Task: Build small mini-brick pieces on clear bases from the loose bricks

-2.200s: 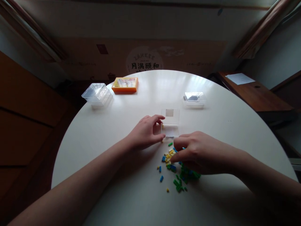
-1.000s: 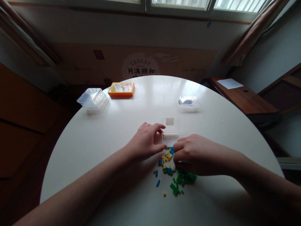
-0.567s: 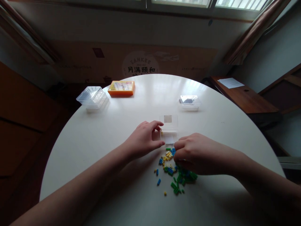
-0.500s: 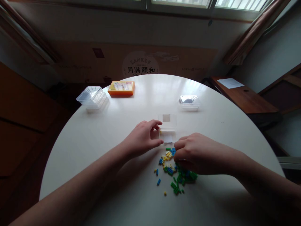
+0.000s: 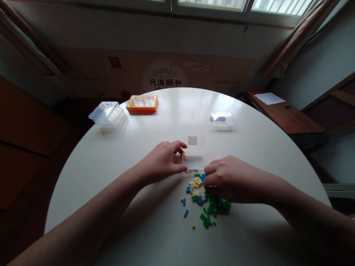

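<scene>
A small clear plastic box (image 5: 195, 170) lies open on the table, its lid (image 5: 199, 144) tipped back away from me. My left hand (image 5: 169, 159) grips the box's left end, thumb at the near corner and fingers at the far one. A bit of yellow shows inside that end. In front of the box is a loose pile of tiny building bricks (image 5: 199, 200), green, blue, yellow and cream. My right hand (image 5: 226, 179) hovers over the pile's right side with its fingers pinched together. Whatever sits between those fingertips is hidden.
On the round white table (image 5: 111, 177), an open clear container (image 5: 111, 116) stands at the far left beside an orange box (image 5: 142, 104). Another clear box (image 5: 222, 121) is at the far right. Papers (image 5: 269, 98) lie on a wooden desk (image 5: 285, 114) beyond the edge.
The clear box has slid slightly left along with my left hand. My right hand stays pinched by the pile, almost unmoved. The whole view has shifted a little.
</scene>
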`<state>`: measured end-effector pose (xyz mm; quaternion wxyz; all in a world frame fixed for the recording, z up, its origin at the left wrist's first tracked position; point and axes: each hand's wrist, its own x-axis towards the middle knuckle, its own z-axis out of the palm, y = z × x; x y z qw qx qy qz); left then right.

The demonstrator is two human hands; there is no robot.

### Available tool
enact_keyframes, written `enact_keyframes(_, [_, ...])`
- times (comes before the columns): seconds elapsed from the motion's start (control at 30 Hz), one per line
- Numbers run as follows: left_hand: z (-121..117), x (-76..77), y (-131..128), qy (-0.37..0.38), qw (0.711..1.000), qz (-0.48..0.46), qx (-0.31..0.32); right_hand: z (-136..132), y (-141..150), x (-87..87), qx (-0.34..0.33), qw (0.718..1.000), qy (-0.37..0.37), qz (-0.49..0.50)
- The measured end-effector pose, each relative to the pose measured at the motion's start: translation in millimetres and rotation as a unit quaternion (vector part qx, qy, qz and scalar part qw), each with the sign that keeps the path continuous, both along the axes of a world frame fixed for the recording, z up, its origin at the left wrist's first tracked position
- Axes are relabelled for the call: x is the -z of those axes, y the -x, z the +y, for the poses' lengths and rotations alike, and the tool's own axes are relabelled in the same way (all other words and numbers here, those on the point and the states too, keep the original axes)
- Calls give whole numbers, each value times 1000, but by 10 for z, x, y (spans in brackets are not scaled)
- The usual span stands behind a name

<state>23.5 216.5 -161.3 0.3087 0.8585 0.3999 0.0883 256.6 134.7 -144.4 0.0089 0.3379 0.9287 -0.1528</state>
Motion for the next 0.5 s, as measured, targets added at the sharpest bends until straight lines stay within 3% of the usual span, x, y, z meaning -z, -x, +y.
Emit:
enact_keyframes(0.33, [-116, 39, -93, -19, 1000, -9, 3, -34, 55, -33, -2, 1000, -1, -21])
enact_keyframes(0.5, [-183, 20, -128, -18, 1000, -12, 11, -42, -45, -148, 9, 1000, -11, -2])
